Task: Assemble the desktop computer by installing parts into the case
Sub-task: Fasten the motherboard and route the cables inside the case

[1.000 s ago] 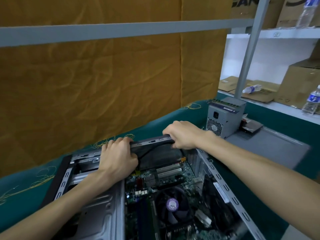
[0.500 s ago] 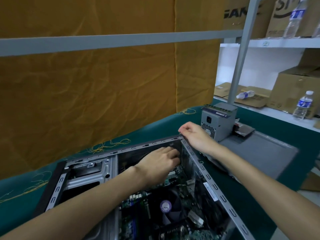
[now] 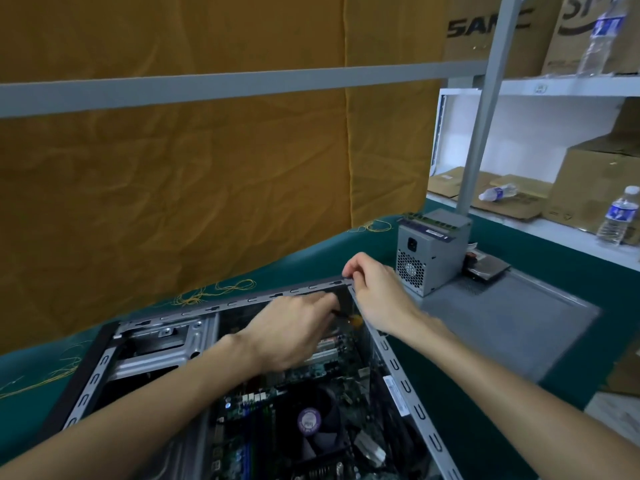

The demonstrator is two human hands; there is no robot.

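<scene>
- The open computer case (image 3: pixel 398 362) lies on its side on the green-covered surface (image 3: pixel 540 258), open face up, so the motherboard (image 3: pixel 263 410) and the round CPU fan (image 3: pixel 311 424) with its purple sticker are in plain sight.
- The left hand (image 3: pixel 291 330) is down inside the case near the far right corner, fingers curled and reaching toward a black cable (image 3: pixel 341 315) with an orange bit at its end. It's blurry there, so whether it's actually pinching the cable can't be told.
- The right hand (image 3: pixel 374 289) sits on the far right corner of the case frame, fingertips curled over the top rail and gripping it.
- The drive cage (image 3: pixel 162 344) takes up the left end of the case, bare metal.
- The power supply (image 3: pixel 429 251) stands upright on the surface just beyond the right hand, not in the case, fan grille facing the camera.
- It stands at the edge of the grey side panel (image 3: pixel 512 317), which lies flat to the right of the case.
- A small dark drive-looking thing (image 3: pixel 485 268) lies beside the power supply.
- Shelves (image 3: pixel 554 88) behind hold cardboard boxes (image 3: pixel 588 181) and water bottles (image 3: pixel 620 216).
</scene>
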